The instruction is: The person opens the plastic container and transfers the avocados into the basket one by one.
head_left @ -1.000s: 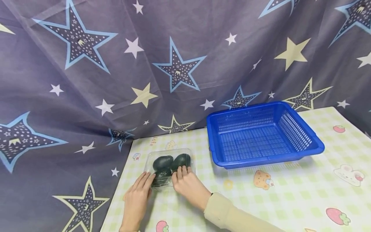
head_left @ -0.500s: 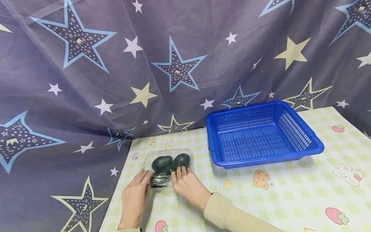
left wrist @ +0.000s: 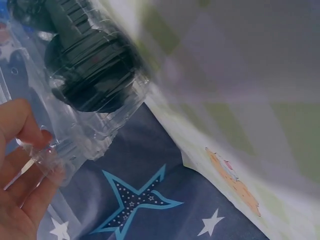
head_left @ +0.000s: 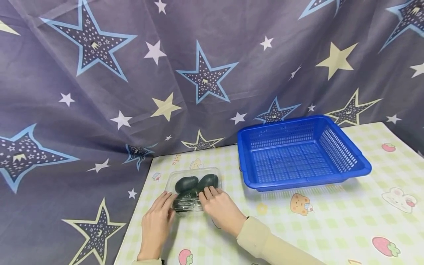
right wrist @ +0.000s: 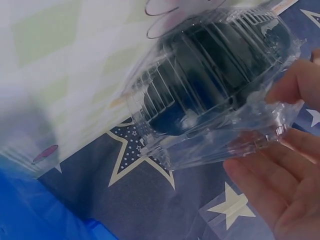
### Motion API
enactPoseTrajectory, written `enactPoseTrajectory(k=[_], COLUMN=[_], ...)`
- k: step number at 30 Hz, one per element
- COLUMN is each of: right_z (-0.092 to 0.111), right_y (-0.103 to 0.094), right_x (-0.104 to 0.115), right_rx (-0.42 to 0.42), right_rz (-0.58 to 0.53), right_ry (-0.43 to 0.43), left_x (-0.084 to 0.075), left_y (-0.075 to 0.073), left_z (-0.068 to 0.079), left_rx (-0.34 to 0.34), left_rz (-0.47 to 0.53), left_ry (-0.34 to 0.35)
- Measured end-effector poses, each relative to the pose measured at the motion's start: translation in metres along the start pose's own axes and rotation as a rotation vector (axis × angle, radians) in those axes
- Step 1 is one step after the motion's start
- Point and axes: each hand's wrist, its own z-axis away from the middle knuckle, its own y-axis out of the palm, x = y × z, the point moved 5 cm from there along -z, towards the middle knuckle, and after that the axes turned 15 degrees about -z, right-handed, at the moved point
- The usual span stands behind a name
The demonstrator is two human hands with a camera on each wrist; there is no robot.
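A clear plastic clamshell box point(head_left: 193, 172) sits on the left part of the table, with dark green oval avocados point(head_left: 186, 184) inside. At its front left corner my left hand point(head_left: 155, 222) pinches the plastic rim; the left wrist view has the thumb point(left wrist: 25, 122) above it and the fingers below. My right hand point(head_left: 220, 209) grips the front right corner the same way, its thumb point(right wrist: 292, 85) over the rim. Ribbed plastic wall point(right wrist: 210, 65) covers the fruit in the right wrist view. The fingers partly hide the box's front edge in the head view.
A blue perforated plastic basket point(head_left: 308, 180) stands at the back, to the right of the box. The table wears a green checked cloth point(head_left: 331, 228) with cartoon prints. A dark curtain with stars point(head_left: 132, 92) hangs behind and along the table's left edge.
Both hands stay at the box's front corners and shift only slightly. The box and the basket keep their places.
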Motion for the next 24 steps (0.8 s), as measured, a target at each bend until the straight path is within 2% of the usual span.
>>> enactPoseTrajectory(k=[7,15,24], right_z=[0.001,-0.004,-0.012], right_y=[-0.007,-0.016,-0.029], right_x=[-0.005,-0.014,-0.023], right_rx=[0.024,-0.008,-0.013], right_rz=[-0.057,-0.110,-0.160], right_ry=[0.014,0.026,0.059], left_x=[0.000,0.004,0.012], left_y=[-0.005,-0.006,-0.013], left_z=[-0.003,-0.011,-0.026], left_rx=[-0.027,-0.033,-0.042], left_rz=[0.013,0.039,0.052], left_ry=[-0.003,-0.024,-0.051])
